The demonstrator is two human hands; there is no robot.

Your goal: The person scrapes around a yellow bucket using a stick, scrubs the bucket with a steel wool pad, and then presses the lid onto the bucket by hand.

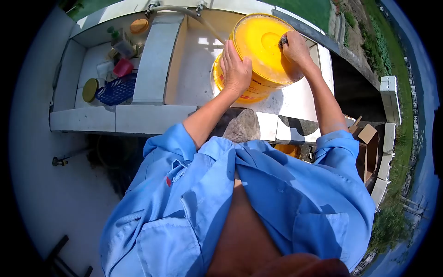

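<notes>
A yellow plastic bucket (260, 44) with printing on its side stands tilted in the white tiled basin (196, 69). Its round face with a moulded ring points up at me and looks wet; I cannot tell if this is a lid or the bucket's base. My left hand (236, 69) lies flat against the bucket's near left side, fingers stretched out. Closed around a dark grey scouring pad (282, 41), my right hand (296, 48) presses at the right edge of the round face. The pad is mostly hidden by the fingers.
A hose (184, 10) runs from a tap (152, 7) into the basin. Left of a divider (159, 60), a second compartment holds a blue basket (117, 90), bottles and jars. A grey cloth (242, 127) lies on the front ledge. A cardboard box (367, 143) stands at right.
</notes>
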